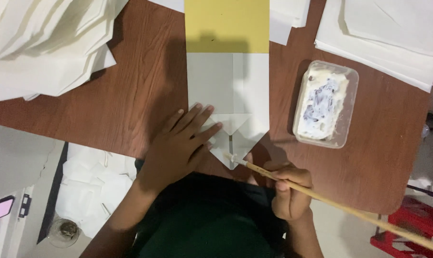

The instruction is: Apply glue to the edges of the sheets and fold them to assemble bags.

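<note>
A white folded paper bag [228,93] lies on the brown table [130,100], its folded bottom end pointing toward me, with a yellow sheet [227,25] at its far end. My left hand [180,143] lies flat with spread fingers on the folded bottom flaps. In my right hand [289,190] I grip a long wooden brush [331,203]; its white, paste-covered tip touches the bag's near point. A clear plastic tub of white paste [325,102] stands just right of the bag.
Stacks of white paper lie at the back left [44,43] and back right [383,33]. Below the table's left edge is a box of white paper pieces [94,184]. A red crate [417,229] sits at lower right.
</note>
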